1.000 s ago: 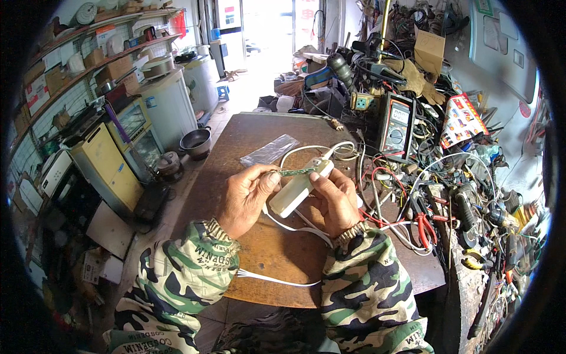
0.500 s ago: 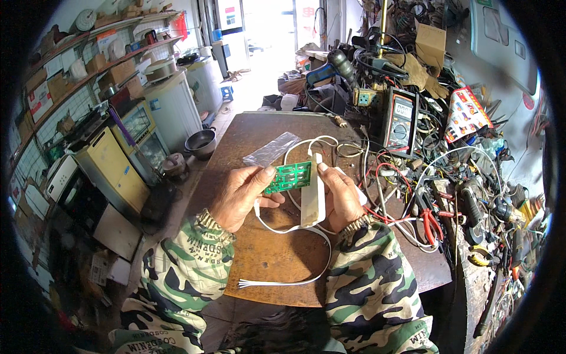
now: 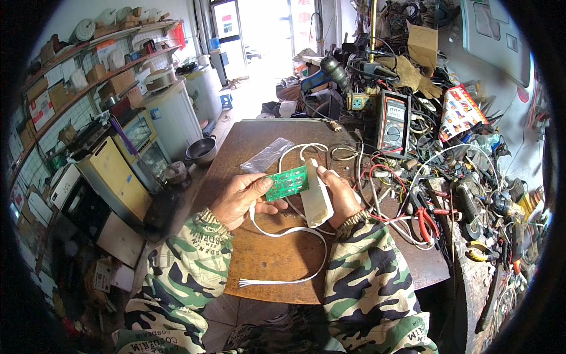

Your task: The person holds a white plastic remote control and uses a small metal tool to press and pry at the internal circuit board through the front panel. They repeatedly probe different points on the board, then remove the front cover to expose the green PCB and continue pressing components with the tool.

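Between thumb and fingers, my left hand [image 3: 243, 199] grips a green circuit board [image 3: 288, 183] by its left end. The board is tilted, its soldered face toward me. My right hand [image 3: 340, 197] is closed around the right edge of a long white plastic housing [image 3: 318, 203], its hollow side partly showing. The board's right end meets or overlaps the housing's left edge; whether they touch I cannot tell. A flat white ribbon cable [image 3: 315, 234] runs from under my left hand, curving down to split, loose ends on the table. A white cord loops behind the housing.
On the wooden table [image 3: 259, 135] lies a clear plastic bag [image 3: 268, 154]. A multimeter [image 3: 393, 124] stands at the right, beside tangled wires, red-handled pliers [image 3: 425, 221] and yellow-handled pliers [image 3: 481, 252]. A dark pot [image 3: 201, 150] sits on the floor left of the table.
The housing has turned in my right hand, so more of its broad inner side shows. The board has shifted slightly left and tipped its face more toward me. The view has moved a little.
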The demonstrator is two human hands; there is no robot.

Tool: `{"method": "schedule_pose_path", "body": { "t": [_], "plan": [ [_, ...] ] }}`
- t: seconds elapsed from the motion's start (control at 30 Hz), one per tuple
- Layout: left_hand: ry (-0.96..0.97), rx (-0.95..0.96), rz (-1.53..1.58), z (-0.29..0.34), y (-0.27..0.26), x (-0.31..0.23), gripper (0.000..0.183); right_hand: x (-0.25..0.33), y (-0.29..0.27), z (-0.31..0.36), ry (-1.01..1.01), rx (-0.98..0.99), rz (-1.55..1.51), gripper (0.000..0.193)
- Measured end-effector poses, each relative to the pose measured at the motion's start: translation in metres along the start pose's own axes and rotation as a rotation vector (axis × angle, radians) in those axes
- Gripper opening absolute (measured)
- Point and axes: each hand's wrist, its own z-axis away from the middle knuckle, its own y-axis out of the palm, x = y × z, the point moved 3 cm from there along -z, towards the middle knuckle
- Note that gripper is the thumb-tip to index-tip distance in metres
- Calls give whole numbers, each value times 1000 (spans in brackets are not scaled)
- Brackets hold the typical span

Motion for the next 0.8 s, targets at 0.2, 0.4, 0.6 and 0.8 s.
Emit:
{"method": "schedule_pose_path", "body": {
  "t": [0.2, 0.4, 0.6, 0.8],
  "plan": [
    [55, 6, -9, 0, 2, 1, 47, 5, 2, 5, 8, 40, -19, 33],
    [44, 2, -16, -2, 0, 4, 52, 4, 2, 4, 17, 22, -13, 33],
    [36, 8, -9, -1, 1, 4, 54, 7, 6, 7, 17, 23, -4, 33],
    [32, 7, 24, -1, 3, 5, 56, 7, 5, 7, 51, 1, 12, 31]
  ]
}}
